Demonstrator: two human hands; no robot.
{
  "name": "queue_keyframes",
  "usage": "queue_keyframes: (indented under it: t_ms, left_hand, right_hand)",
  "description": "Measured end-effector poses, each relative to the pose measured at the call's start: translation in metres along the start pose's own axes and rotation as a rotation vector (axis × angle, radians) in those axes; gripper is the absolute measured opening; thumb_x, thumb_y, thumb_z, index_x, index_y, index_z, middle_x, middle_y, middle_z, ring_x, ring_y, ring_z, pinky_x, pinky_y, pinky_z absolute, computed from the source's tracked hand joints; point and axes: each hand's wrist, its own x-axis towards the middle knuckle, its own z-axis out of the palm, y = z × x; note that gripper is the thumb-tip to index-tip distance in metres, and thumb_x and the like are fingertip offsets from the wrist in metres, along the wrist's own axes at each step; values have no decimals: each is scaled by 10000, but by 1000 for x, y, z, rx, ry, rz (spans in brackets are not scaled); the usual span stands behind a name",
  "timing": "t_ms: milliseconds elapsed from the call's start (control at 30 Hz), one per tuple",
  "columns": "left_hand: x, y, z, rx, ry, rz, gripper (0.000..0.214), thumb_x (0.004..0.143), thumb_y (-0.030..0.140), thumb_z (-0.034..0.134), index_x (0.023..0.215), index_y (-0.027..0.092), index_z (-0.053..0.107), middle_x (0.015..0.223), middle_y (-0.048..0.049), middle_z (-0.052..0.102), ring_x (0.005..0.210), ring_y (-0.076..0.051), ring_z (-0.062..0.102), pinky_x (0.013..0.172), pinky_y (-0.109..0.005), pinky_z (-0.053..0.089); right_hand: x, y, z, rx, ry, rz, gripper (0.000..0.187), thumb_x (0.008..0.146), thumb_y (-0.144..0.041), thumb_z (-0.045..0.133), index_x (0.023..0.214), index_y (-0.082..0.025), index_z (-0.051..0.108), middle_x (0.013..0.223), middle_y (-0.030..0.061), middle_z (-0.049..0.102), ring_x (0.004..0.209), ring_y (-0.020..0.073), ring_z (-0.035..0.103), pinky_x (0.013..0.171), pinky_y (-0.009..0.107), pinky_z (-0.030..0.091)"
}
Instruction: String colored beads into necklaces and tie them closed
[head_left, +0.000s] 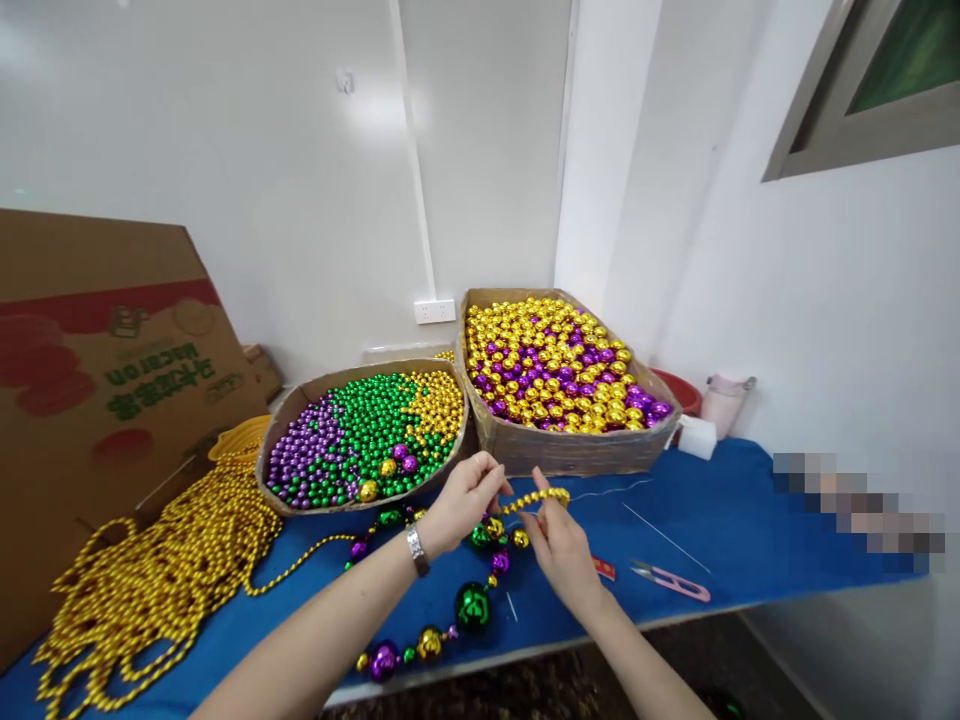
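Note:
Between my two hands stretches a short run of gold bead string (pixel 523 502). My left hand (pixel 466 500), with a watch (pixel 417 551) at its wrist, is closed in a pinch near the string's left end. My right hand (pixel 559 550) has the string looped over its fingers, thumb and index finger gripping it. Below them a bead garland (pixel 473 606) of large and small green, purple and gold balls curves across the blue cloth. From the left, a thin gold strand leads out of a heap of gold bead strings (pixel 172 560).
A cardboard box (pixel 352 505) of small purple, green and gold beads stands behind my left hand. Behind my right is a bigger box (pixel 570 455) of gold and purple balls. Pink thread snips (pixel 675 582) lie at right on the blue-covered table (pixel 750 500). A Macaron carton (pixel 97 480) stands left.

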Motion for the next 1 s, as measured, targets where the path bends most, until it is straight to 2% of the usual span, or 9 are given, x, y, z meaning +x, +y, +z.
queue_keyframes:
  t_ms: [133,300,400,467,533,600,767,900,1000]
  left_hand:
    - [1,-21,-6,337,-90,114,213,832,289,483,655,180,528,598,15,531,528,-118,466,500,-227,317]
    - [8,-34,-7,437,-211,113,181,815,198,465,659,168,551,568,17,518,521,-114,436,497,-221,296]
    - [9,-42,-9,338,-103,83,235,834,281,474,633,165,510,557,25,479,531,-110,410,489,-212,291]
    - [8,-46,-12,241,-7,68,254,846,325,470,652,164,499,576,27,478,548,-109,412,504,-208,305]
    - [4,-50,-14,159,49,57,260,856,348,463,678,162,500,597,26,487,563,-109,418,523,-209,321]
    - [-1,-52,-13,132,56,70,261,866,354,453,701,159,508,621,20,500,579,-110,426,540,-214,330]
    - [-18,-50,-3,216,9,156,238,890,332,430,749,159,514,665,11,512,605,-112,434,572,-225,338]
    - [-30,-50,3,288,-12,199,214,901,309,413,772,164,503,669,18,488,598,-107,415,570,-224,326]
    - [-34,-51,4,292,-11,224,214,900,294,415,753,161,496,674,17,483,607,-106,416,584,-226,329]
  right_hand:
    - [2,15,15,-18,16,-64,371,950,-276,315,1232,-268,556,828,107,593,814,262,558,819,474,439]
    - [0,8,25,0,-11,-56,376,947,-250,317,1183,-240,609,793,115,598,789,260,567,804,486,448]
    - [-11,-8,16,35,-33,-10,383,941,-261,363,1289,-201,510,920,123,626,784,223,592,776,404,489]
    - [-21,-19,2,124,-141,35,391,932,-289,408,1306,-207,486,989,98,641,720,171,616,701,304,519]
    - [-28,-28,-14,281,-333,112,341,921,-331,436,1218,-232,572,931,55,680,661,151,635,641,254,519]
    - [-29,-33,-28,391,-391,210,300,911,-362,451,1114,-245,639,867,34,701,702,169,654,667,257,511]
    - [-9,-38,-26,584,-96,409,227,821,-408,587,917,-239,705,943,59,689,886,232,624,809,315,458]
    - [0,-43,-1,763,-21,515,309,821,-457,576,963,-200,673,899,63,684,885,228,619,769,315,477]
    - [0,-47,12,869,49,588,302,814,-471,586,912,-190,641,823,38,663,751,182,607,620,261,478]
